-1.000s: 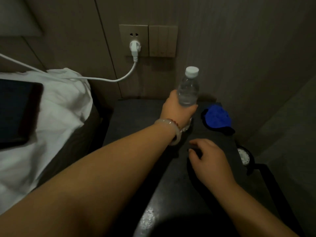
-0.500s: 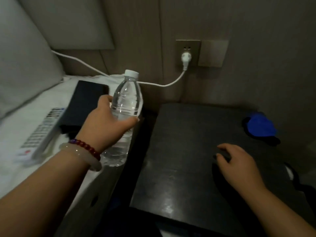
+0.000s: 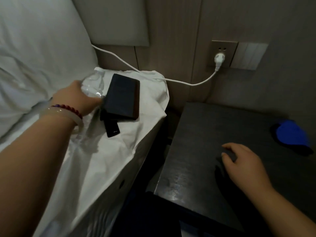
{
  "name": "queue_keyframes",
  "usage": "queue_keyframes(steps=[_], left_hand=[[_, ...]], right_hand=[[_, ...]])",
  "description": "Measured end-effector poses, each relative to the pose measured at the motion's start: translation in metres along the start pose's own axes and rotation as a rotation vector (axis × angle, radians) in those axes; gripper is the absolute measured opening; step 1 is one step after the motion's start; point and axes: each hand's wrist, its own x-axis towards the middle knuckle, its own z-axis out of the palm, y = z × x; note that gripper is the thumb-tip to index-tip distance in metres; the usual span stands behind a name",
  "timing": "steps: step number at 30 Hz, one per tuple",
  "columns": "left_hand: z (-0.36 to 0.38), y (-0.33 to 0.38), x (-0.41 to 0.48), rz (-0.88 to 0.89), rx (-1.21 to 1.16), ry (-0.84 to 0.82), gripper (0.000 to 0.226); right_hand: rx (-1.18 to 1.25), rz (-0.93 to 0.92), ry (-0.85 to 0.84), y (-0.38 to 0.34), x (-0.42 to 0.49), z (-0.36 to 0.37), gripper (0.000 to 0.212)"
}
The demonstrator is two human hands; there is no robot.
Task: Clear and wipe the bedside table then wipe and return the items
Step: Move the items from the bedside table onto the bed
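My left hand is shut on a clear plastic water bottle and holds it tilted over the white bed sheet, its cap pointing away from me. The bottle touches the left edge of a flat black device lying on the sheet. My right hand rests palm down on the dark bedside table, fingers apart and nothing visibly held. A blue cloth lies at the table's far right.
A smaller black item sticks out from under the flat device. A white cable runs from the wall plug across the bed corner. A white pillow fills the upper left. A dark gap separates bed and table.
My left hand has carried the bottle off the table, leftward over the bed, and lowered and tilted it beside the black device. My right hand has stayed on the table.
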Motion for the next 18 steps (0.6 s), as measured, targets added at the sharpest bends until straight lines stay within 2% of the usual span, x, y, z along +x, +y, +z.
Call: queue_keyframes(steps=[2,4,6,10,18], left_hand=[[0.005,-0.010,0.013,-0.024,0.088,-0.064,0.083],[0.010,-0.018,0.022,-0.063,0.131,-0.104,0.083],[0.016,-0.025,0.030,-0.069,0.183,-0.079,0.082],[0.031,-0.039,0.040,-0.071,0.256,-0.054,0.098],[0.046,-0.053,0.039,-0.052,0.348,-0.070,0.092]], right_hand=[[-0.018,0.001,-0.005,0.000,-0.001,0.001,0.027],[-0.042,0.002,-0.009,0.002,-0.002,0.001,0.026],[-0.051,0.011,-0.010,0.005,-0.002,0.000,0.026],[-0.039,0.016,-0.005,0.008,-0.002,0.001,0.025],[-0.052,0.027,-0.027,0.015,-0.006,0.006,0.026]])
